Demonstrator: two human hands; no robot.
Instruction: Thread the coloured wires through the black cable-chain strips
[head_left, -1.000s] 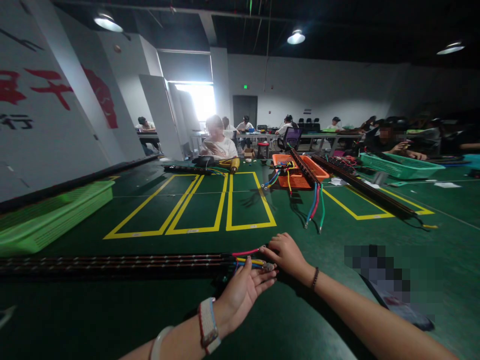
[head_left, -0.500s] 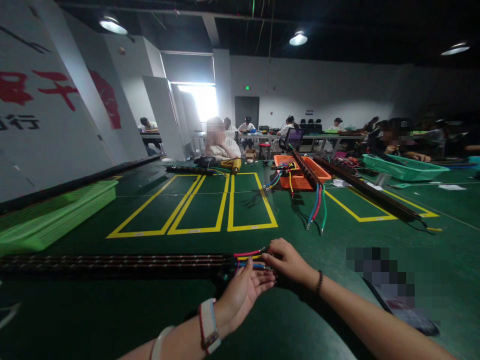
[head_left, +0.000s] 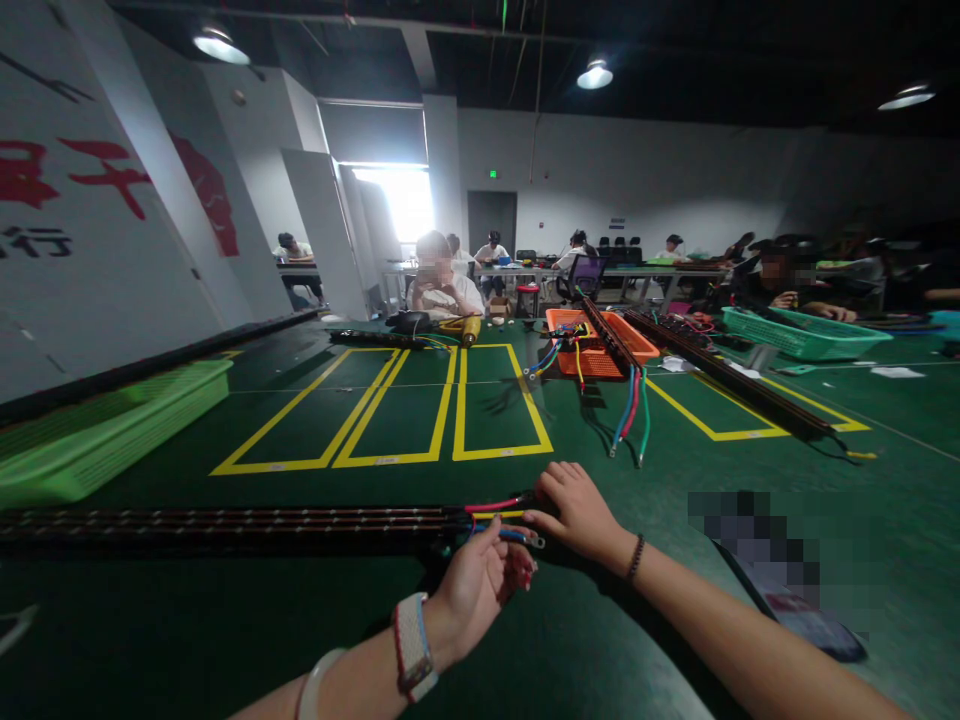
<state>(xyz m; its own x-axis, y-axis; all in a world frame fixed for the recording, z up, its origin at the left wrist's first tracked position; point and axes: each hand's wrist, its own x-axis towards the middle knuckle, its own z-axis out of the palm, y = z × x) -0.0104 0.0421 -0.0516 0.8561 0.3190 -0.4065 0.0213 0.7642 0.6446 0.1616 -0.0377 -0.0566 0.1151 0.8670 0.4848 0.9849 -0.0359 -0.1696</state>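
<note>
- Presently, my left grip (head_left: 476,590) is half curled with the palm upward, just by the blue cable (head_left: 514,536); whether thumb and finger press this cable, I am not able to say.
- My right grip (head_left: 581,515) bends over the ends of the red cable (head_left: 491,505) and the yellow cable (head_left: 508,514); its fingertips are hidden, so what they pinch is not clear to me.
- The dark bundle of bars (head_left: 225,530) lies to the left of both grips, along the desk (head_left: 225,620); probably the desk carries its weight, so both hands are free for the cable ends.
- Beyond my right grip, an orange basket (head_left: 600,365) supports another bar (head_left: 611,335), whose cables run toward me, perhaps to leave them easy to reach.
- To the right of my right grip lies a flat object (head_left: 810,610), partly blurred, well apart from the cables, seemingly out of the way.
</note>
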